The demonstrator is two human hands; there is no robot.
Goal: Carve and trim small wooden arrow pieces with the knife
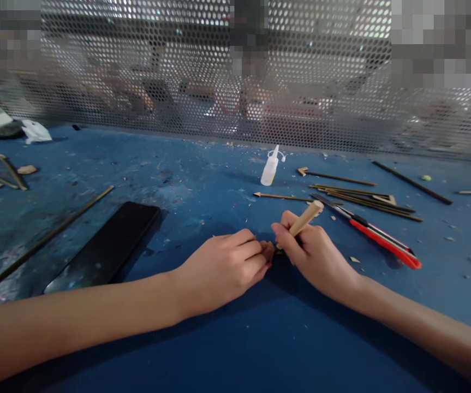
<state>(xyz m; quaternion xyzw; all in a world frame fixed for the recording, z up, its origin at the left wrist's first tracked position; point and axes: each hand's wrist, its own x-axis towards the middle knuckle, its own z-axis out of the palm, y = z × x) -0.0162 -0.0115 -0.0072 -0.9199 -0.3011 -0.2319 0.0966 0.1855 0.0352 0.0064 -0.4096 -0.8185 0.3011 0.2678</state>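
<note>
My right hand (315, 254) is closed around a light wooden tool handle (306, 217), tilted with its butt end up and to the right. The tool's working tip is too small to make out, down beside my left fingers. My left hand (233, 262) pinches a small tan wood piece (270, 248) against the blue tabletop, mostly covered by its fingers. Both hands' fingertips nearly meet at that piece. Right of my right hand lies a red utility knife (382, 237) with its blade out. A black phone (108, 245) rests behind my left forearm.
Beyond my hands stands a white glue bottle (270, 168). Thin dark sticks (370, 203) lie bunched at right, near a wooden arrow-tipped stick (280, 196). Another long stick (55, 234) and wood scraps (26, 170) lie left. A perforated metal screen (202, 71) closes off the back.
</note>
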